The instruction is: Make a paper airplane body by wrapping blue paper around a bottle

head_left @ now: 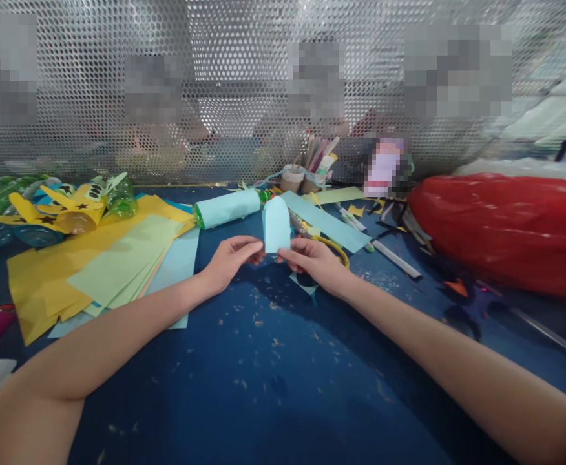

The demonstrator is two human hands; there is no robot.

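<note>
Both my hands hold up a small light-blue paper cut-out with a rounded top, above the dark blue table. My left hand pinches its lower left corner. My right hand pinches its lower right corner. Just behind lies a bottle wrapped in light-blue paper. A long light-blue paper strip lies behind my right hand. Yellow-handled scissors rest on the table by my right hand, partly hidden.
A stack of yellow, green and blue paper sheets lies left. Plastic bottles with yellow paper shapes sit far left. A red plastic bag fills the right. Cups of pens stand before a perforated metal screen. Paper scraps dot the table.
</note>
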